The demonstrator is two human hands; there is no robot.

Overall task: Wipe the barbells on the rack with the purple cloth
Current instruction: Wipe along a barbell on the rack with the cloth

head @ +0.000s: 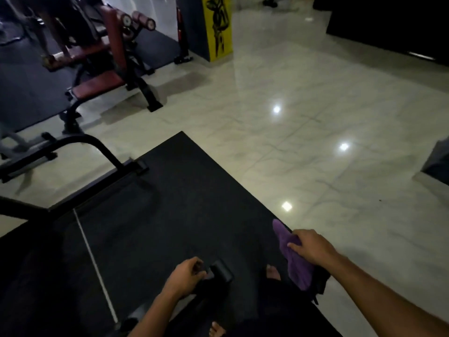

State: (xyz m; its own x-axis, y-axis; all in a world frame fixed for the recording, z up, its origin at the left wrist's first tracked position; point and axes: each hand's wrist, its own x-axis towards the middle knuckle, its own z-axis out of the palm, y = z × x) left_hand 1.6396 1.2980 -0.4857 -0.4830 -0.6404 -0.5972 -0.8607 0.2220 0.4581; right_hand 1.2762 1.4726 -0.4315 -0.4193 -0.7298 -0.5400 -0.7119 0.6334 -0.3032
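My right hand point(312, 246) grips the purple cloth point(295, 263), which hangs down from it at the lower right, over the edge of the black floor mat point(170, 203). At bottom centre, my left hand point(185, 276) is curled round the handle of a short black barbell point(221, 271). Its thick round end points towards the cloth. The two hands are apart, and the cloth does not touch the barbell. The scene is dim and no rack of barbells shows clearly.
A black curved machine frame point(97, 149) stands at the left on the mat's edge, with a thin white line point(94, 263) running down the mat. A red-padded bench machine point(107, 57) stands at the back left, and a yellow pillar point(217, 27) behind it. Glossy tiled floor point(315, 130) spreads to the right. My bare feet point(273, 272) show below.
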